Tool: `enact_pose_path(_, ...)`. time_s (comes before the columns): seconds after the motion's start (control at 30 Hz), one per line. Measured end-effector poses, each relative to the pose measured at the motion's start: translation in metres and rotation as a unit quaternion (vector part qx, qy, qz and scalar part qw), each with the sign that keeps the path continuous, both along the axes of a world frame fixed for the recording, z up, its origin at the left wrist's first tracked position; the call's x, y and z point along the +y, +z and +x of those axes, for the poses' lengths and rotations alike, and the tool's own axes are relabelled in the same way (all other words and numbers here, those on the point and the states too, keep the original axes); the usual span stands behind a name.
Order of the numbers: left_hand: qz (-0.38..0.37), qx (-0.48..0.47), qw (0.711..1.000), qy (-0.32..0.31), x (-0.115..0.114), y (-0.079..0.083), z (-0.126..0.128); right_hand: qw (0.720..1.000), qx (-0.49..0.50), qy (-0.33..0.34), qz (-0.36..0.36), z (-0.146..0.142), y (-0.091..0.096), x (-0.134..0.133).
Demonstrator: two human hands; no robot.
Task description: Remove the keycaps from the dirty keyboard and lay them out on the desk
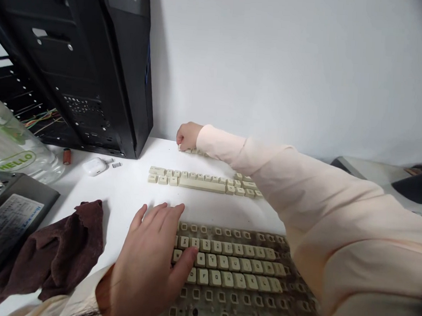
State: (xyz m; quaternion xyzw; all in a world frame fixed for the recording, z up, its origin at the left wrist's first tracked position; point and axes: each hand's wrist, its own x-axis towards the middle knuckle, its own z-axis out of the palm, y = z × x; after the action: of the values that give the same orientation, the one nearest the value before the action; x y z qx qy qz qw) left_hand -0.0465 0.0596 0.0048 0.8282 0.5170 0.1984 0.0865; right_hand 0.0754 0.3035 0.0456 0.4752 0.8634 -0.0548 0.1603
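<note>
One keycap row meets right hand, fingers curled; spread left hand overlaps keyboard.

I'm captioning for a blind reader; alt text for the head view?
The left hand lies over a partly bare keyboard while the right hand, fingers bent, is at a far row of keycaps; two nearer rows lie between, with a PC case at left.

the long sleeves are pale peach, loose and softly creased.
</note>
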Motion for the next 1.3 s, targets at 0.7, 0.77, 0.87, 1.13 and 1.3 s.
enact_pose_path(0.7,0.010,0.005,1.000,0.015,0.000,-0.001,-0.001,0.999,0.031,-0.027,0.011,0.000,0.003,-0.001)
enact_pose_path(0.77,0.007,0.007,1.000,0.018,0.000,0.000,-0.002,0.999,0.038,-0.029,0.011,0.000,0.002,0.001)
enact_pose_path(0.87,-0.002,0.013,1.000,0.029,0.001,0.001,-0.003,0.997,0.062,-0.035,0.029,0.000,0.010,0.001)
enact_pose_path(1.13,-0.043,0.073,0.995,0.050,0.006,0.007,-0.005,0.963,0.250,0.025,0.097,0.006,0.057,-0.086)
enact_pose_path(1.3,-0.071,0.127,0.987,0.068,0.007,0.006,-0.010,0.973,0.217,0.078,-0.019,0.011,0.017,-0.162)
